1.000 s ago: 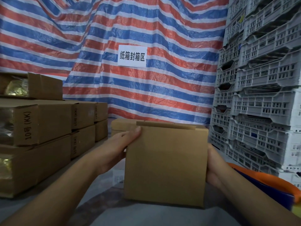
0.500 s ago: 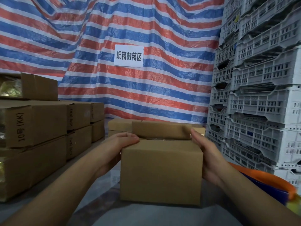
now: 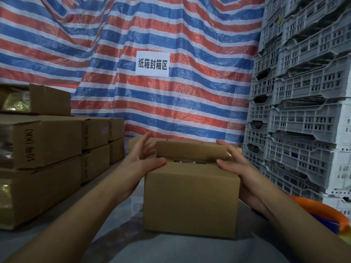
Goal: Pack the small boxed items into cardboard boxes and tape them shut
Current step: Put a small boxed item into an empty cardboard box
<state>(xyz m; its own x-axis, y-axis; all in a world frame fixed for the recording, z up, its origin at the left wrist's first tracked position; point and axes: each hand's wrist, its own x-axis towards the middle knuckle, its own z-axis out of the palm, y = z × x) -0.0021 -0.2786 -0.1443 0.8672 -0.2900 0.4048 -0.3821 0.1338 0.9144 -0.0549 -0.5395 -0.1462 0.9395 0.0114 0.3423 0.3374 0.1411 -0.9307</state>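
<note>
A plain brown cardboard box (image 3: 190, 201) stands on the grey table straight in front of me. Its near flap lies folded down and its far flap (image 3: 190, 151) stands up, leaving a gap where shiny contents show dimly. My left hand (image 3: 141, 160) is at the box's left top corner, thumb pressing on the near flap, fingers spread beside the far flap. My right hand (image 3: 237, 168) is at the right top corner, thumb on the near flap and fingers against the far flap's right end.
Stacks of taped cardboard boxes (image 3: 43, 141) fill the left side. Another box (image 3: 135, 144) sits behind the one I handle. Grey plastic crates (image 3: 303, 111) tower on the right. An orange-rimmed blue tub (image 3: 321, 209) is at lower right. A striped tarp with a paper sign (image 3: 152, 63) hangs behind.
The near flap, upright a second ago, has been folded down onto the box. Both hands rose from the box's sides to its top corners, and the fingers now reach the far flap.
</note>
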